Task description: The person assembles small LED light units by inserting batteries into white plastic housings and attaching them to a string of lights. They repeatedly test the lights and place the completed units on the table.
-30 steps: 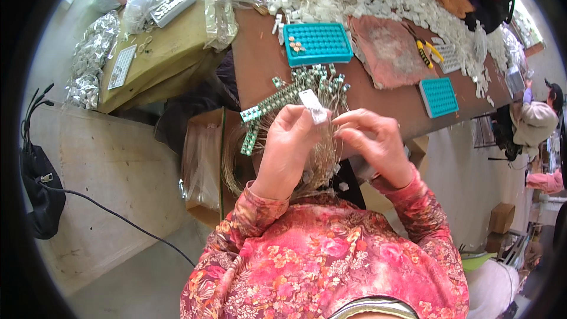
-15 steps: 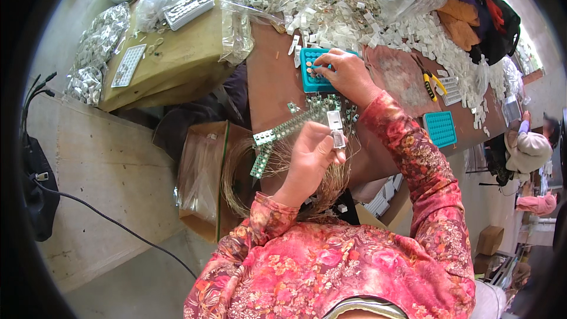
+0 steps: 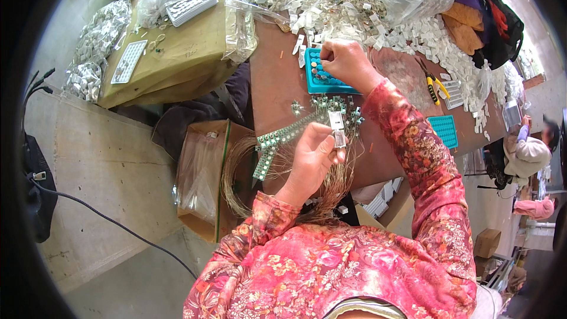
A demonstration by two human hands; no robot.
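Between the thumb and fingers of my left hand point(image 3: 311, 156) is a small white plastic case point(image 3: 336, 120), its lid swung up from a clear lower part. My right hand point(image 3: 349, 65) bends over a teal tray point(image 3: 332, 89) with round pockets. Its fingertips are pressed together at the tray's far part; anything between them is too small to make out. Several small round discs point(image 3: 314, 71) lie in the pockets left of my fingers. Below the tray, green circuit boards point(image 3: 277, 137) and a bundle of thin wires point(image 3: 338, 192) lie beside my left hand.
Loose white plastic pieces point(image 3: 407, 29) and clear bags cover the table's far side. Yellow-handled pliers point(image 3: 434, 90) and a second teal tray point(image 3: 444, 130) lie to the right. A bag-lined cardboard box point(image 3: 201, 171) stands at the left. Other people point(image 3: 525, 152) are at the far right.
My right hand has moved up from the tray's pockets to its far edge, its fingers drawn closer together. The left hand still holds the white case in nearly the same place.
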